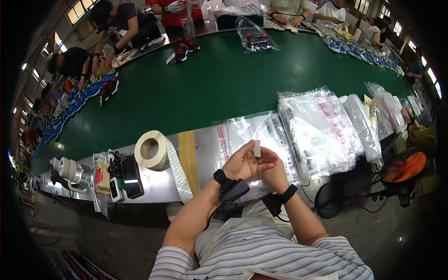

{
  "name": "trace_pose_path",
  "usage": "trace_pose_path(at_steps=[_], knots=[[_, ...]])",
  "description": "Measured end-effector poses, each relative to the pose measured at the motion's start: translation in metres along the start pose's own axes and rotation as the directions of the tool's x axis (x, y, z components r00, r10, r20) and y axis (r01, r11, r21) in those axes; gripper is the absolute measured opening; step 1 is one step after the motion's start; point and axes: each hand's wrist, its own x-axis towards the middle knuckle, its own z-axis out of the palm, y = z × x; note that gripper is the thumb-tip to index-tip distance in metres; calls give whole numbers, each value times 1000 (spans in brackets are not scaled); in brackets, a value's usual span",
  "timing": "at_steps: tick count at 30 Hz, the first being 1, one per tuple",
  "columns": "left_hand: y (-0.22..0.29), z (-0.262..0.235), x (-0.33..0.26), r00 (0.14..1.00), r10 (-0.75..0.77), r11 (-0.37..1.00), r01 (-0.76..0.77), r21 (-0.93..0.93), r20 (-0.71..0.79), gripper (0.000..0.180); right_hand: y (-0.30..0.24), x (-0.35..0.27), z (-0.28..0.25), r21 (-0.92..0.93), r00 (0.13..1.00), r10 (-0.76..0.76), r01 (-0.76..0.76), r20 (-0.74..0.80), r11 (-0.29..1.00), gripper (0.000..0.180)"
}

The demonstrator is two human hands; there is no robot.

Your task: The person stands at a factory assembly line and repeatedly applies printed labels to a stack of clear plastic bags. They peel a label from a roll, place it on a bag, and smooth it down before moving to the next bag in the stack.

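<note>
Hands together above metal bench edge (158, 184): left hand (242, 164) and right hand (274, 169) both pinch small white label (257, 148) upright between fingertips, over clear plastic bags (261, 133), right of label roll (151, 150).

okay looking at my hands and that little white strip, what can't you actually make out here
Head view, the only one:
- Small white strip: too small to tell label from backing; its lower end is hidden behind the fingers.
- Right hand: mostly covered by the left hand, so its grip is unclear.
- Print on the clear bags: blurred, too small.
- Items beside the label roll: small, overlapping, hard to identify.
</note>
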Motion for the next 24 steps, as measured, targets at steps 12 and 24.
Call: trace_pose_path(at_steps=[12, 24], knots=[[-8, 12, 22, 836, -46, 967, 175, 187, -546, 36, -56, 9, -44, -219, 920, 13, 79, 392, 973, 30], [4, 37, -155, 703, 305, 904, -1, 428, -642, 38, -73, 4, -83, -45, 975, -123, 117, -183, 992, 19]])
